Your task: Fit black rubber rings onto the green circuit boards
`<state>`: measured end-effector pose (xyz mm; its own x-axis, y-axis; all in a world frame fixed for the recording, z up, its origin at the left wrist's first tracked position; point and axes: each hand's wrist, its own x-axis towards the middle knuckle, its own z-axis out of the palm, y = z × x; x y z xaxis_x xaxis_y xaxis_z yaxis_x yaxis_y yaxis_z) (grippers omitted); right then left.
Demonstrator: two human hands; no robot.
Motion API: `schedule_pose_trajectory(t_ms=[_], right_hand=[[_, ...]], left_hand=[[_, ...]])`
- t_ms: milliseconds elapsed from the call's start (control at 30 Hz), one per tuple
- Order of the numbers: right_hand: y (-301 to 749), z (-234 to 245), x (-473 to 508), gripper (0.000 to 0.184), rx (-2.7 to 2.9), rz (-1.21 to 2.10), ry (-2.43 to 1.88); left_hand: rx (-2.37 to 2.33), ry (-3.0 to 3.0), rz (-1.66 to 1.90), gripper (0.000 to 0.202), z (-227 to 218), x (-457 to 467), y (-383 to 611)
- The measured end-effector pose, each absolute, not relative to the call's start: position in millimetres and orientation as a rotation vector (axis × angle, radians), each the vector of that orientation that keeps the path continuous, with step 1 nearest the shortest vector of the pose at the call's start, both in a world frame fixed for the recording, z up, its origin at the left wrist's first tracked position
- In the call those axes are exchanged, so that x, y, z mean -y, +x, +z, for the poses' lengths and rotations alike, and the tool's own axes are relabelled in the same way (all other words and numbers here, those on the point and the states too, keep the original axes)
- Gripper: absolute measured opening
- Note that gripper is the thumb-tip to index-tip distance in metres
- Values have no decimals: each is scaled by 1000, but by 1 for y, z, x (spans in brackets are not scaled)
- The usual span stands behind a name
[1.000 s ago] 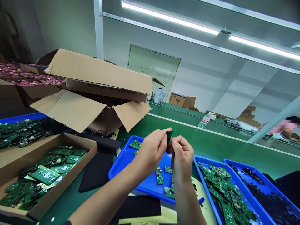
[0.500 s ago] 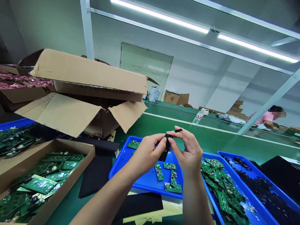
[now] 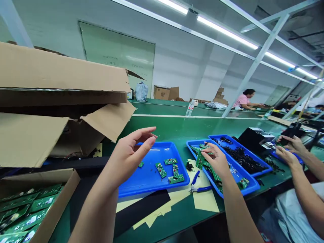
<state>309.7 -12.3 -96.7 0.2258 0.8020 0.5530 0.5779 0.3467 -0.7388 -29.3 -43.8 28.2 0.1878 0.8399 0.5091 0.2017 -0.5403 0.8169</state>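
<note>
My left hand hovers open, fingers stretched, over the left end of a blue tray that holds several small green circuit boards. My right hand reaches into a second blue tray full of green boards. Its fingers are closed on one upright green board. A small black part lies on yellow paper between the two trays.
Blue-handled cutters lie by the black part. A third blue tray holds black parts. Open cardboard boxes crowd the left; one box holds green boards. A co-worker's hands work at the right. A water bottle stands on the far belt.
My hands have parted. The left one has opened and holds nothing. The right one has moved right into the tray of green boards. The view has swung right.
</note>
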Motion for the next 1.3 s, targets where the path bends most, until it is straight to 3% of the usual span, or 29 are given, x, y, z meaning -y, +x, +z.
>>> schedule_pose_trajectory(t_ms=[167, 333, 700, 1300], right_hand=[[363, -140, 23, 31, 1257, 126, -1670], [385, -154, 14, 29, 1255, 17, -1897], [297, -177, -1, 24, 1859, -63, -1994], [292, -144, -15, 25, 2135, -77, -2372]], left_hand=[[-1005, 1888, 1361, 45, 32, 46, -37], [-1100, 1865, 1369, 32, 38, 49, -40], [-1149, 1874, 1483, 29, 35, 41, -52], [-1127, 1948, 1457, 27, 43, 75, -73]])
